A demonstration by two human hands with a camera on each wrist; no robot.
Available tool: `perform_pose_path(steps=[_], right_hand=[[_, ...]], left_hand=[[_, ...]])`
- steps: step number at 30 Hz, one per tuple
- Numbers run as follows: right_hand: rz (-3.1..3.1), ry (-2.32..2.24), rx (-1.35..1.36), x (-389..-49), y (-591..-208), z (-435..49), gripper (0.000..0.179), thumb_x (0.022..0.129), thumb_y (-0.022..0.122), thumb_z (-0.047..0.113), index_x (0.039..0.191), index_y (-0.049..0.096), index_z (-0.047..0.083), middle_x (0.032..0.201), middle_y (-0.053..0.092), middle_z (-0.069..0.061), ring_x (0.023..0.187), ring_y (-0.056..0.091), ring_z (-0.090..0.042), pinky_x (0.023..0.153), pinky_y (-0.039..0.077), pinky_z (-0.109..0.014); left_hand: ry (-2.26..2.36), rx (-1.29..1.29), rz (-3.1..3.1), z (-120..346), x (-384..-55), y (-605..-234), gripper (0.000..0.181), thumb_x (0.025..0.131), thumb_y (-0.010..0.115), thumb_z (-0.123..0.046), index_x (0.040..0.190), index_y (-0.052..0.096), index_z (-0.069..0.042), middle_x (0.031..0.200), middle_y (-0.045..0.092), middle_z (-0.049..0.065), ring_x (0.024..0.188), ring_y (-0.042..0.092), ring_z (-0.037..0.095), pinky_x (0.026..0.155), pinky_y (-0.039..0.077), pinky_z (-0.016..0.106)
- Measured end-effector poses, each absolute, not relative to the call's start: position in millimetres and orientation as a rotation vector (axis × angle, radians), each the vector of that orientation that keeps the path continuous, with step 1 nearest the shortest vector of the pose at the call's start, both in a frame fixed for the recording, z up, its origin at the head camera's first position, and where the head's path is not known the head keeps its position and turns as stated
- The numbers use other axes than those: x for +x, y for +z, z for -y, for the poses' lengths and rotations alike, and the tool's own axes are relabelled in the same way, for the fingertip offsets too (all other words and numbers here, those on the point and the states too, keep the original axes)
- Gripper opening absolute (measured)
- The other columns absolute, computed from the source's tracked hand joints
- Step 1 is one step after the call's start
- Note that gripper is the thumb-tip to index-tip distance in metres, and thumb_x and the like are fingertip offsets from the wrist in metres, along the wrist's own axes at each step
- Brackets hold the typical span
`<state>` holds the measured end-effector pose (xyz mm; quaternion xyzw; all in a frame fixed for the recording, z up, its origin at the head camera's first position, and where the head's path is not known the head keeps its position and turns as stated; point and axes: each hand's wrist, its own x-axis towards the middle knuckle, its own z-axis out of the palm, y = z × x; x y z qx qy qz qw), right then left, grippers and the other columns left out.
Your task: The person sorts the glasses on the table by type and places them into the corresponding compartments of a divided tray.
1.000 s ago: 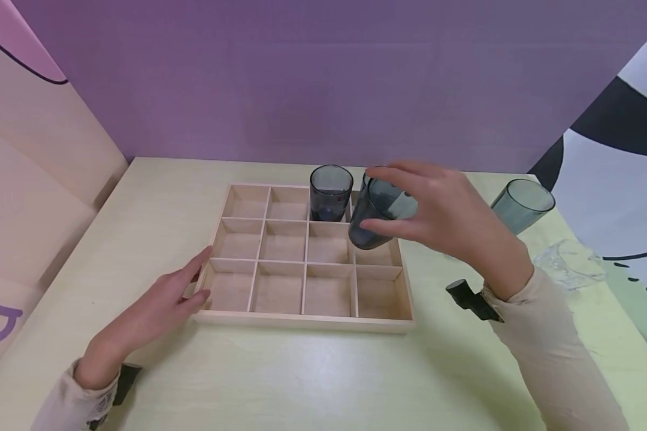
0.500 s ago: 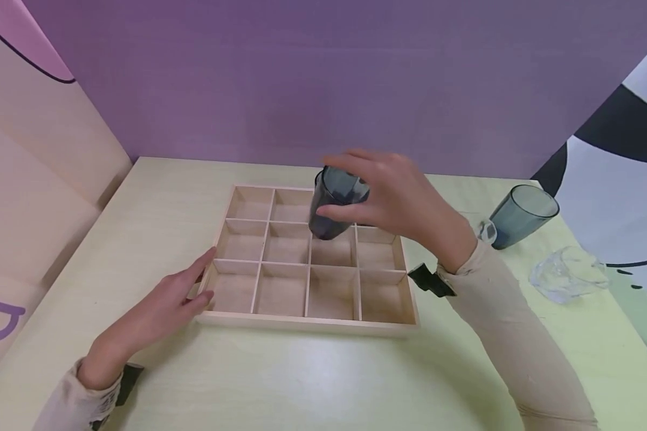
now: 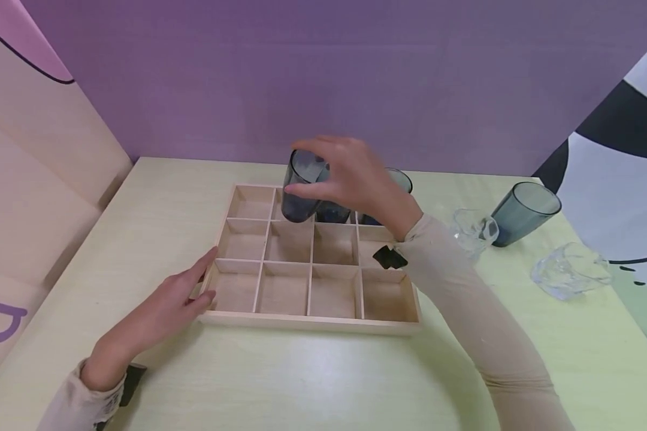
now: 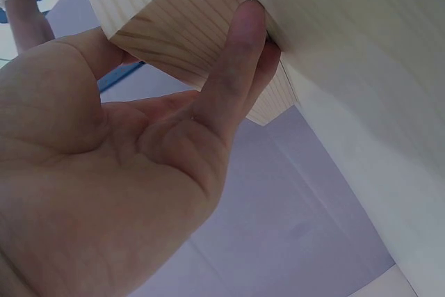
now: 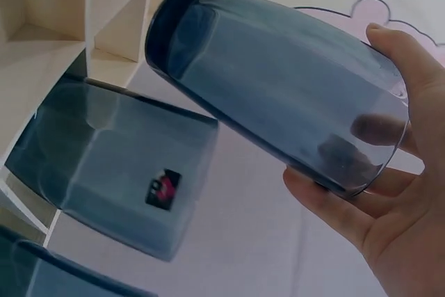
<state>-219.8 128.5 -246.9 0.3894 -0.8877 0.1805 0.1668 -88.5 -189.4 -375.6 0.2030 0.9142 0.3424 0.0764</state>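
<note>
My right hand [image 3: 350, 176] grips a dark blue-tinted drinking glass [image 3: 298, 191] by its upper part, thumb on one side and fingers on the other. The glass is slightly tilted, over the second back-row compartment of the wooden divided tray [image 3: 310, 323]. In the right wrist view the held glass [image 5: 278, 88] is beside another tinted glass [image 5: 118, 165] bearing a small dark label. Two tinted glasses stand in the back row's right compartments, partly hidden by my right hand and wrist. My left hand [image 3: 162, 314] touches the tray's left outer wall, fingers and thumb nearly straight.
On the table's right side are another tinted glass [image 3: 525, 212], a clear glass piece [image 3: 471, 233] and a second clear glass piece [image 3: 568, 272]. A purple panel [image 3: 323, 84] rises behind the table, with printed panels on both sides.
My right hand has carried the glass leftward, past the third back-row compartment to over the second. Both glasses standing in the back row now show behind it. My left hand stays at the tray.
</note>
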Motion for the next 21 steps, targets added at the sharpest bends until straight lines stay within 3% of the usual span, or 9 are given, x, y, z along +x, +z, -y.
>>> perform_pose_path(steps=[21], right_hand=[[2.741,0.426,1.105,-261,-269,-97,0.071,0.085,0.073,0.055,0.141,0.056,0.014,0.140,0.058,-0.007,0.123,0.058,-0.026,0.101,0.046,-0.045]], left_hand=[[1.012,0.605,-2.749,187,-90,-375,0.073,0.101,0.057,-0.011,0.159,0.014,-0.003,0.150,0.042,0.024,0.119,0.058,0.033,0.081,0.048,0.038]])
